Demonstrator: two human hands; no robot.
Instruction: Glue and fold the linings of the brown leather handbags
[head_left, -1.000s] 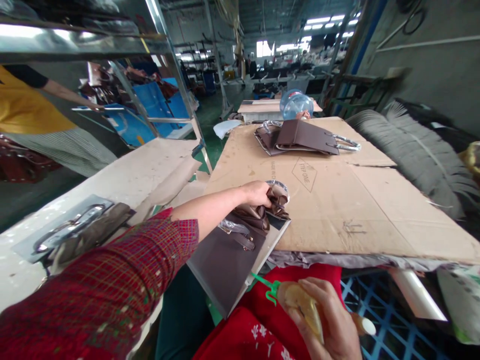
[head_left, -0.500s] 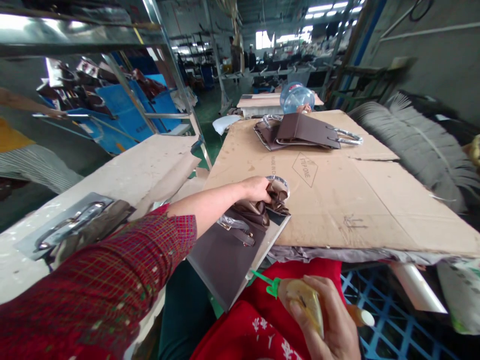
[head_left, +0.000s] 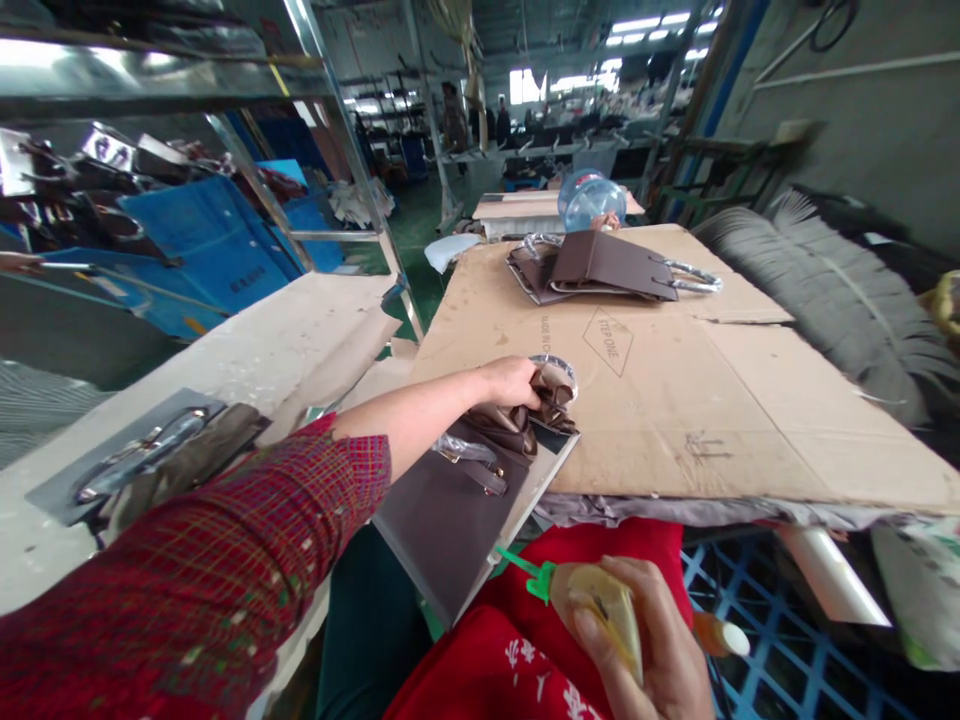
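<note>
Brown bag piece: the brown bag piece (head_left: 457,500) lies flat at the near edge of the cardboard-covered table (head_left: 675,400), its lower corner hanging off toward the person's lap, its upper end bunched into folds with a clear-wrapped ring handle (head_left: 559,368) on top.
Left hand: the left hand (head_left: 511,382) reaches across in a red plaid sleeve (head_left: 225,570), fingers curled shut on the crumpled folds at the top of the brown bag piece, just beside the ring handle.
Right hand: the right hand (head_left: 645,650) sits low over the red apron (head_left: 525,640), fingers wrapped tight round a yellowish squeeze bottle (head_left: 600,610); its green nozzle (head_left: 525,573) points left toward the bag piece's hanging corner, close but not touching.
Strap and buckle: a small strap (head_left: 480,472) with metal fittings lies across the middle of the bag piece.
Far end of the table: a pile of finished brown pieces (head_left: 600,265) with metal ring handles, well apart from the hands.
Behind that: a clear water jug (head_left: 589,200).
Left bench: another dark piece and a handle (head_left: 150,460) on a grey sheet.
Right side: a large grey feathery thing (head_left: 832,290) beside the table.
Below: a blue plastic crate (head_left: 780,650) under the table's edge.
</note>
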